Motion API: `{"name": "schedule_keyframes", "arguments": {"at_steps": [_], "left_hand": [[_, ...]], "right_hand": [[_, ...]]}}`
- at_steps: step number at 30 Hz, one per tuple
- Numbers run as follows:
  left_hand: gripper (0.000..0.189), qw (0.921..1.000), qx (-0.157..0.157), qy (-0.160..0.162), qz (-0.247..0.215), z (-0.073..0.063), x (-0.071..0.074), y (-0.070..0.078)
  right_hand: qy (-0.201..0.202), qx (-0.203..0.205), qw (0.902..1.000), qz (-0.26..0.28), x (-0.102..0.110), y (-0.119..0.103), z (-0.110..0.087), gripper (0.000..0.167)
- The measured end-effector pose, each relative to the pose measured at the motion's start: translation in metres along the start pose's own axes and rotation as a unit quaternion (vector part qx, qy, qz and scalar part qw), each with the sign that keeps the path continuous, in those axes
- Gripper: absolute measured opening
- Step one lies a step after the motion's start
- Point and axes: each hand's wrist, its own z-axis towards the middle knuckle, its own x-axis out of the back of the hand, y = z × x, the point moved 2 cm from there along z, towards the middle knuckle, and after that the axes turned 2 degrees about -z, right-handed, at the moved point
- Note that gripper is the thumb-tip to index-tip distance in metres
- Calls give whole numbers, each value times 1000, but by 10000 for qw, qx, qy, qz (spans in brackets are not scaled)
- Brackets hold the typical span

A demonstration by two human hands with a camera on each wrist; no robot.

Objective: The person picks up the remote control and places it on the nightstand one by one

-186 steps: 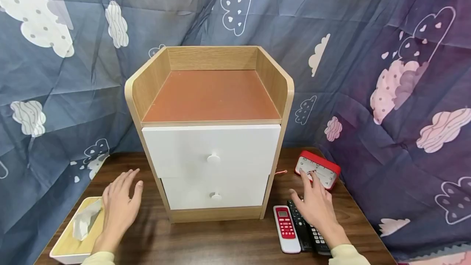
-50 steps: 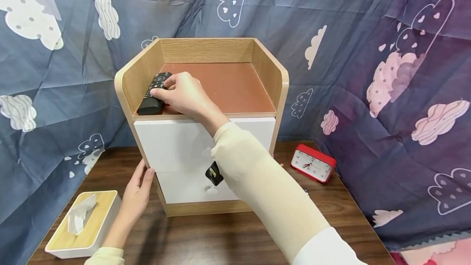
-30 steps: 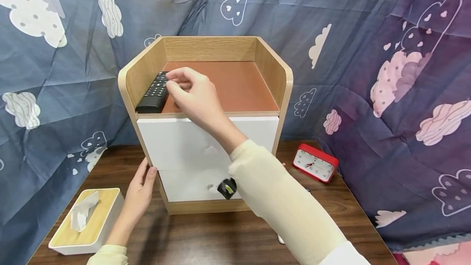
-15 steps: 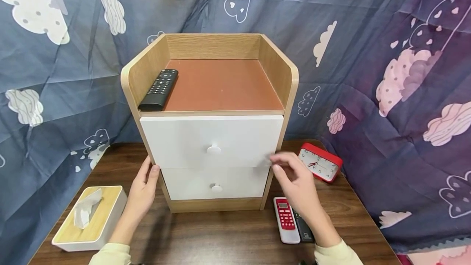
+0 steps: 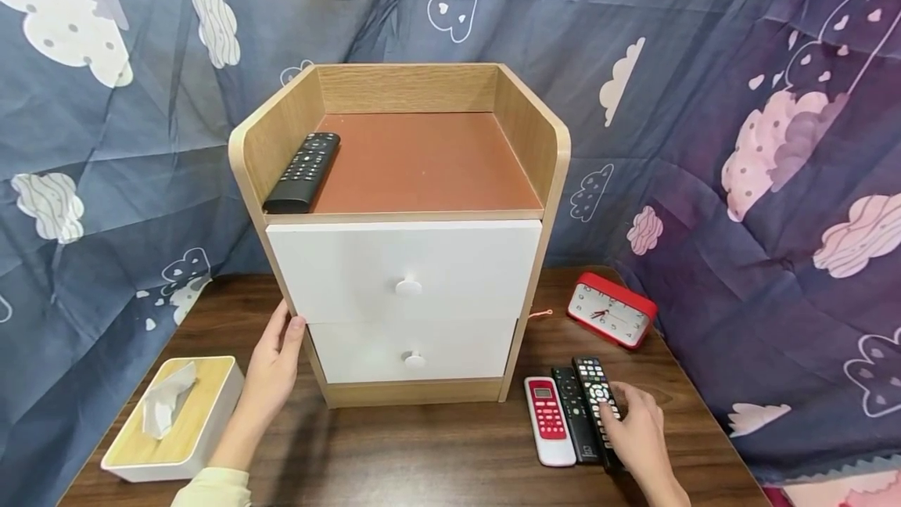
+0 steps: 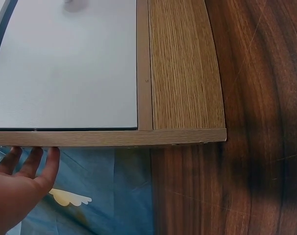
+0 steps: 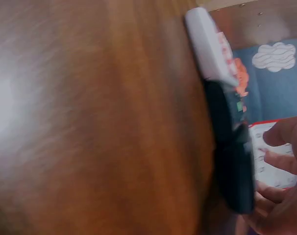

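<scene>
A white-and-oak cabinet stands mid-table. My left hand rests against its left side, and in the left wrist view several fingertips touch the side panel's edge. On the cabinet's top lies a black remote control along the left wall. Three remote controls lie side by side on the table at right: a white one with a red face, a black one, and another black one. My right hand is at this last remote, thumb over its face, fingers loosely bent along its right side. Firm contact is unclear.
A red alarm clock stands behind the remotes. At left sits a tissue box with a wooden lid. Printed cloth hangs behind and to the right. An orange cord pokes out beside the cabinet.
My right hand has let go of the black remote on the cabinet top and come down to the rightmost remote on the table. My left hand has stayed at the cabinet's side.
</scene>
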Motion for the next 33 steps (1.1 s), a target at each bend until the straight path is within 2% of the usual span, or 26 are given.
{"name": "schedule_keyframes", "arguments": {"at_steps": [5,9,15,22,29,33], "left_hand": [[56,10000,56,-4,3,0,0,-1],[56,9999,122,11,4,0,1,-1],[55,10000,87,2,-14,1,1,-2],[56,9999,107,29,-28,3,1,-3],[58,9997,230,-29,-62,0,1,-4],[57,9998,174,-46,-96,-1,0,-4]], "right_hand": [[-687,-220,9967,-361,-3,14,-6,39],[-883,-275,9952,-304,-3,13,-6,40],[-770,-444,9959,-196,-4,11,-7,41],[-409,-329,9986,-109,-5,12,-4,44],[-917,-855,9921,-20,-4,19,-4,53],[-721,-1003,9923,11,-2,22,-7,52]]}}
